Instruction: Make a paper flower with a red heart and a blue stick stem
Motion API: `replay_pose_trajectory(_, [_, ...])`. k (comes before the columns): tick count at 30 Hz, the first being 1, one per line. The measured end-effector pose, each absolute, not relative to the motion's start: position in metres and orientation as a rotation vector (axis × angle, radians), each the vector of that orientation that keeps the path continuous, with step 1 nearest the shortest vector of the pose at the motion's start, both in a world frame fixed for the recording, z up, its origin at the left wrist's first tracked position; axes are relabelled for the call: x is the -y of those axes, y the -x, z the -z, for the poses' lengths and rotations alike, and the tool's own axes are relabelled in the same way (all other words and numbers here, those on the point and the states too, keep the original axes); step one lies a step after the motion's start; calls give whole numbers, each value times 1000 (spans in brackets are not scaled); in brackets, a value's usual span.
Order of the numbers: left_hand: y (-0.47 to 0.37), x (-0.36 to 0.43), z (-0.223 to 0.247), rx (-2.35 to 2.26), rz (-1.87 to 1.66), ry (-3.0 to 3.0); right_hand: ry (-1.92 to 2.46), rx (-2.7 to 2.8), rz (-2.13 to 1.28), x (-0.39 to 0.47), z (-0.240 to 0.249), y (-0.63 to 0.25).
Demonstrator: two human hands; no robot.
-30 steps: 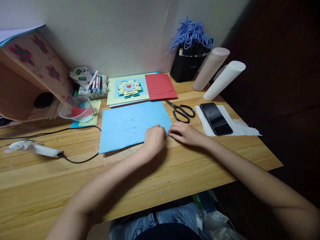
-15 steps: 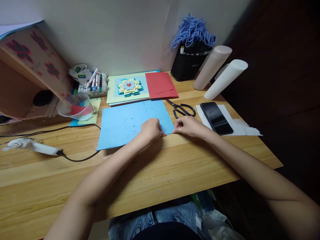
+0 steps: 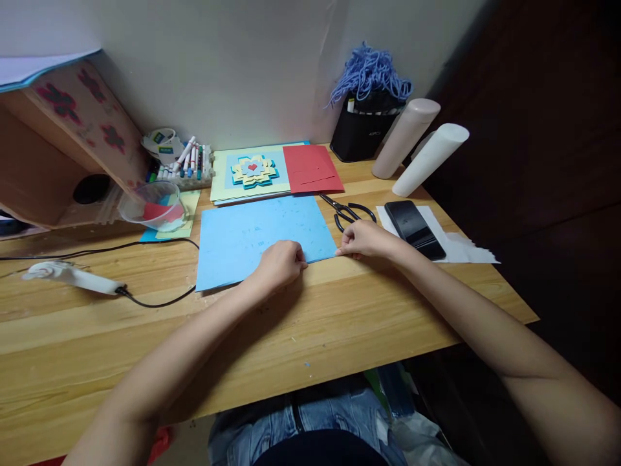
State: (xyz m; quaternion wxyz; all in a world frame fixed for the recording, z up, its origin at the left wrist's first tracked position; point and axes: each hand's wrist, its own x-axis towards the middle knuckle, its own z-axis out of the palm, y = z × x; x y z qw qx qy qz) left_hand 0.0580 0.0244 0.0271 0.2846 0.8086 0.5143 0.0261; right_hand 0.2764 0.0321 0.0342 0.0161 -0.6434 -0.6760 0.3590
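A sheet of blue paper [image 3: 233, 239] lies on the wooden table, its near edge slightly raised at the left. My left hand [image 3: 281, 262] pinches that near edge right of its middle, fingers curled closed. At the near right corner, my right hand [image 3: 361, 239] holds the paper between thumb and fingertips. Black-handled scissors [image 3: 347, 210] rest just beyond my right hand. Behind the blue sheet is a stack of pale yellow paper [image 3: 220, 175] bearing a layered paper flower [image 3: 255, 169] with a red heart, and a red sheet [image 3: 313, 168] overlaps it.
A phone [image 3: 414, 230] lies on white tissue [image 3: 460, 246] at right. Two tall cylinders, one pinkish [image 3: 405, 139] and one white [image 3: 429, 162], stand behind it near a black marker case [image 3: 363, 133]. Leftward are a glue gun [image 3: 72, 277], a clear bowl [image 3: 150, 206] and markers [image 3: 189, 162].
My left hand has slid leftward along the near edge of the blue paper. My right hand stays at the corner. The whole view has shifted slightly.
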Motion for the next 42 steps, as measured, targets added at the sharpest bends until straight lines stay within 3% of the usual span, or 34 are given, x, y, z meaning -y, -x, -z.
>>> replay_pose_trajectory(5, [-50, -20, -31, -1480, -63, -2104, 2119, 2205, -1078, -38, -39, -273])
replay_pose_trajectory(10, [-53, -30, -39, -1602, 85, -2086, 2185, 2383, -732, -38, -52, -262])
replay_pose_trajectory(16, [-52, -45, -42, -1555, 209, -2130, 1575, 2530, -609, -17, -43, -237])
replay_pose_trajectory(24, [-22, -23, -30, -1345, -140, -2212, 1468, 2345, -856, -10, -24, -220])
replay_pose_trajectory(32, [46, 16, -27, -1334, -340, -2574, 1205, 2445, -737, -1, -24, -199])
replay_pose_trajectory(42, [54, 26, -11, -1393, -556, -2688, 959, 2499, -651, -2, -11, -145])
